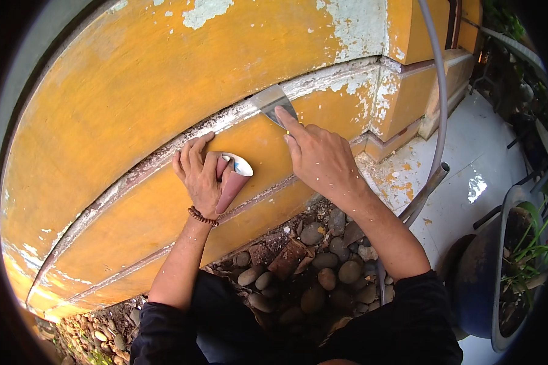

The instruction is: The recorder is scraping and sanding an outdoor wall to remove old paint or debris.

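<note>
My right hand (324, 157) is closed round the handle of a putty knife (273, 102), its index finger stretched along the metal blade. The blade lies against the pale, flaking ledge (234, 114) that runs across the yellow wall (164, 79). The handle is mostly hidden in my fist. Lower and to the left, my left hand (200, 173) grips a curled sheet of reddish-brown sandpaper (232, 190) with a white back. Its fingertips rest against the wall just below the ledge. A brown bead bracelet (202, 217) circles the left wrist.
Rounded stones (326, 261) and broken brick pieces (288, 258) lie at the wall's foot. A grey hose (439, 91) hangs at the right beside a pipe (431, 184). Paint flakes dot the white tiles (463, 152). A blue plant pot (478, 286) stands at the lower right.
</note>
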### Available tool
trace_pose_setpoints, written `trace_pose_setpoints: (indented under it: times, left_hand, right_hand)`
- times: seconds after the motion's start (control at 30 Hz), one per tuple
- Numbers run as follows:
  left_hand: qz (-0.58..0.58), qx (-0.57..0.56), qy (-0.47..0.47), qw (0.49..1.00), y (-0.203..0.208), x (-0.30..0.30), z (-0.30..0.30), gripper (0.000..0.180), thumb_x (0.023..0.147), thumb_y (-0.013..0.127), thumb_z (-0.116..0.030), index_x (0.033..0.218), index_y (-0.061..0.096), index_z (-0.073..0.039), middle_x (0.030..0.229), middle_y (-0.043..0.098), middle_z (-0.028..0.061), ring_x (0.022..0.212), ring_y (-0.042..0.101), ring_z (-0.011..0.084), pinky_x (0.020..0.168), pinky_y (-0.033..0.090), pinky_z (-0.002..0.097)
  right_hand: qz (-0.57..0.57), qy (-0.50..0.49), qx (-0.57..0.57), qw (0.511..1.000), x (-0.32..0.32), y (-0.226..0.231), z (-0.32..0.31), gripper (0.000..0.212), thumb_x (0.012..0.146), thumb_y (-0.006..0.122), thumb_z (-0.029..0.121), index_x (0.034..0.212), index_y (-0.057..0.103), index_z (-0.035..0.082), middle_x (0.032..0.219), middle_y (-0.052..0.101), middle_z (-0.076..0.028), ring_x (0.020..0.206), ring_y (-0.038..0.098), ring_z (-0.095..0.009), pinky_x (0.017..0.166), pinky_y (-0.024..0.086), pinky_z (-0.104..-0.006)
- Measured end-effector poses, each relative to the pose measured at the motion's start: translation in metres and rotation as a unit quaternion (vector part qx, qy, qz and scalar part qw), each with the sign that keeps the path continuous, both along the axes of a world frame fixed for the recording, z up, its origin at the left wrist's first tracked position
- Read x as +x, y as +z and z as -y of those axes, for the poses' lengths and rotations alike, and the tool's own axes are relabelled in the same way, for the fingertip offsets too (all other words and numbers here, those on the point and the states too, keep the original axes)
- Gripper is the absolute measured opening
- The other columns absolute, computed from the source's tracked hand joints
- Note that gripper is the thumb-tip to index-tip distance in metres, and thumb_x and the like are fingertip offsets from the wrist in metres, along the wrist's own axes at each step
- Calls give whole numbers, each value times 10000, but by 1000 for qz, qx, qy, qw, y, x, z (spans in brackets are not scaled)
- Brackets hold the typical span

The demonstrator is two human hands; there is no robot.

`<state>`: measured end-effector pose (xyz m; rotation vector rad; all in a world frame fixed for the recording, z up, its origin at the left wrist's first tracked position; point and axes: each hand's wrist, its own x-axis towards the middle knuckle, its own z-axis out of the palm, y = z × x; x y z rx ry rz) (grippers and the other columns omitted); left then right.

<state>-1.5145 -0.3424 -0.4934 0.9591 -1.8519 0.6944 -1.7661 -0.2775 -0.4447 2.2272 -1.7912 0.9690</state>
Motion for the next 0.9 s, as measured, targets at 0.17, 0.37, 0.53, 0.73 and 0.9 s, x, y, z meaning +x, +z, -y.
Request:
trace_pose_setpoints:
  times: [0.17,0.37,0.53,0.73,0.9]
  left_hand:
    - [-12,32,-24,999,5,-5,-5,212,821,755,-187,959,657,-60,1345,624,84,1319,508,316,1180,234,514]
    - [-11,53,-46,997,11,-3,-13,184,861,736,-192,956,655,-57,1336,632,75,1315,515,306,1170,247,508]
    - [-11,48,-45,998,8,6,-10,176,867,732,-191,948,651,-58,1325,639,69,1301,525,297,1156,261,499]
    - [-14,47,-49,998,12,2,-10,164,871,726,-188,931,642,-62,1307,648,67,1285,534,293,1141,273,483]
    - [-4,39,-48,998,14,3,-11,160,868,725,-189,907,643,-58,1308,648,71,1296,527,293,1150,270,484]
  right_hand:
    - [-31,-9,43,999,42,-3,4,555,989,576,169,1514,485,11,730,695,-206,662,696,-394,641,570,-496]
    - [-31,10,56,998,35,10,3,554,979,559,153,1508,499,-1,675,682,-213,637,698,-396,628,568,-515]
    - [-20,-9,45,999,25,25,-4,526,986,549,163,1500,532,55,709,689,-231,691,700,-417,693,564,-531]
    - [-13,-40,62,997,24,29,3,510,986,525,152,1489,550,68,774,704,-254,753,700,-434,765,565,-528]
    - [-12,-27,57,998,23,34,0,514,976,519,140,1484,554,66,823,722,-254,781,706,-430,800,566,-528]
